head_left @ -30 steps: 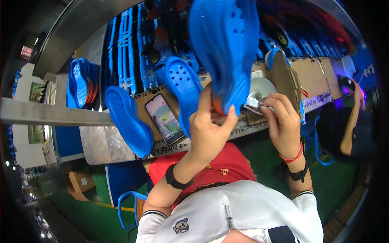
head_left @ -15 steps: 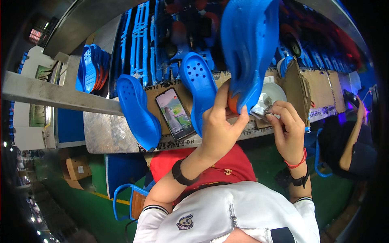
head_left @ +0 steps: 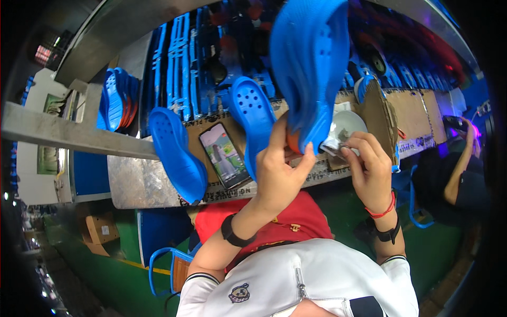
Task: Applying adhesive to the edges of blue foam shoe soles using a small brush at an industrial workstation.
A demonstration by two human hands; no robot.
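My left hand (head_left: 280, 171) is closed round the heel end of a blue clog-style shoe (head_left: 309, 68) with an orange patch under the heel. The shoe is held up over the bench, toe pointing away from me. My right hand (head_left: 369, 171) has thumb and fingers pinched together beside the heel. What lies in that pinch is too small to make out. Just left of those fingertips is a small silvery packet (head_left: 331, 143), in front of a white bowl (head_left: 349, 122). Two more blue clogs, one (head_left: 179, 156) at the left and one (head_left: 251, 119) nearer the middle, lie on the bench.
A lit phone (head_left: 224, 155) lies between the two clogs. Stacked blue shoes (head_left: 117, 100) stand at far left, behind a metal bar (head_left: 79, 136). A cardboard flap (head_left: 379, 119) rises right of the bowl. Rows of blue parts (head_left: 179, 68) fill the back. Another person's arm (head_left: 462, 169) is at far right.
The blue shoe and my left hand have shifted slightly left. My right hand keeps its pinch beside the heel. The whole view has moved a little.
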